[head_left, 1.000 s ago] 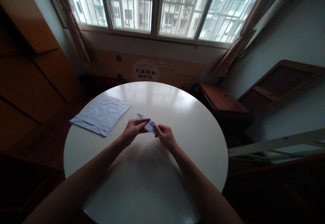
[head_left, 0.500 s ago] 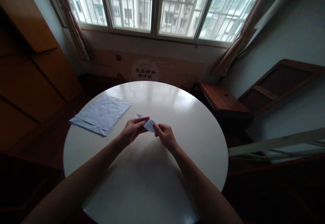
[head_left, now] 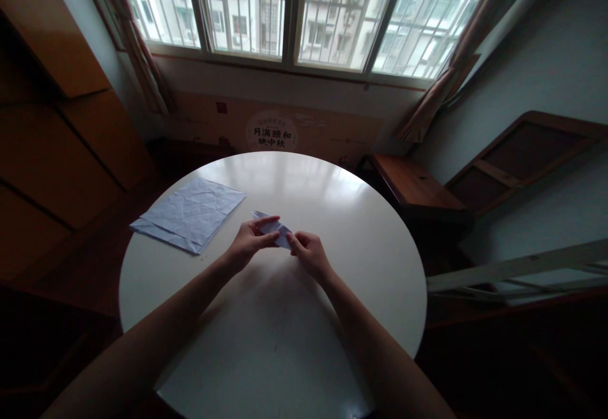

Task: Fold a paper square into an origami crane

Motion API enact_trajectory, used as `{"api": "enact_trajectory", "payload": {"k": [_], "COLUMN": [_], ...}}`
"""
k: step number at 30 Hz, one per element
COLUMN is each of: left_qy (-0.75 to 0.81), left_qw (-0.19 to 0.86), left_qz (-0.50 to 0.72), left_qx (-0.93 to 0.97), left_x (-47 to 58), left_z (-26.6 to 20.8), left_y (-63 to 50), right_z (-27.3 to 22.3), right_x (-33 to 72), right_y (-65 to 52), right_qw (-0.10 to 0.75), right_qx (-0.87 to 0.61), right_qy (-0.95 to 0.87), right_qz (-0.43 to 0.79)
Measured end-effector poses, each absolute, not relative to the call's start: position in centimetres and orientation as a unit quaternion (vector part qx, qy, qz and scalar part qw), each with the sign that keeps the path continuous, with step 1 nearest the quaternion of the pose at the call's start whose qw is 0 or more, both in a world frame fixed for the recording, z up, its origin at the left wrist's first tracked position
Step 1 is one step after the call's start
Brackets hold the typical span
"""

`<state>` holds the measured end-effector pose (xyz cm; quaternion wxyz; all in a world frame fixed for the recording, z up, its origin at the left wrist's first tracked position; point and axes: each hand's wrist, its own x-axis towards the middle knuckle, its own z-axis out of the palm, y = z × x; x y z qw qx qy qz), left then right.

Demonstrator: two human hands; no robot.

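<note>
A small folded piece of paper [head_left: 282, 239], pale bluish white, is held between my two hands above the white round table [head_left: 370, 280]. My left hand [head_left: 247, 242] grips its left part, with the thumb in front and the forefinger along the upper edge. One pointed end of the paper sticks out past the left fingers. At the right end, my right hand [head_left: 308, 253] pinches the paper between thumb and curled fingers. Some of the folds are hidden behind the fingers.
A stack of creased, pale bluish-white paper sheets [head_left: 192, 213] lies at the table's left edge. Beyond the table on the right stands a brown wooden bench [head_left: 415, 185]. Orange-brown cabinets [head_left: 90, 147] stand at the left, and a barred window [head_left: 285, 20] is ahead.
My left thumb has come down, and its forefinger has straightened along the paper's upper edge. The paper has tilted slightly, showing more of its left part. My right hand has barely moved.
</note>
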<state>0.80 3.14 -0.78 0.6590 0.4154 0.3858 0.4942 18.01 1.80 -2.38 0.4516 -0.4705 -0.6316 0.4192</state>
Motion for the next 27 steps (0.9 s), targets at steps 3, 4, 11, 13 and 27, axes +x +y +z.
{"api": "enact_trajectory", "payload": {"k": [3,4,11,13,27], "left_qy": [0.383,0.384,0.347,0.346,0.41], "left_qw": [0.628,0.619,0.636,0.64,0.713], "left_qz": [0.5,0.499,0.451,0.457,0.395], "left_qx": [0.456,0.47,0.521,0.512,0.409], "left_x": [0.8,0.8,1.0,1.0,0.8], "left_z": [-1.0,-1.0,-0.5,-0.3,-1.0], "left_y": [3.2,3.1,2.3,2.2,2.7], "right_z": [-2.5,-2.5,-2.7,-2.9,-2.1], "right_x": [18.1,18.1,18.0,17.9,17.7], "right_y": [1.9,1.9,2.0,2.2,1.9], "right_qw": [0.46,0.468,0.471,0.482,0.537], "right_qx": [-0.479,-0.478,-0.458,-0.448,-0.42], "right_qy": [-0.615,-0.605,-0.58,-0.566,-0.447], "right_qz": [0.424,0.432,0.481,0.497,0.579]}}
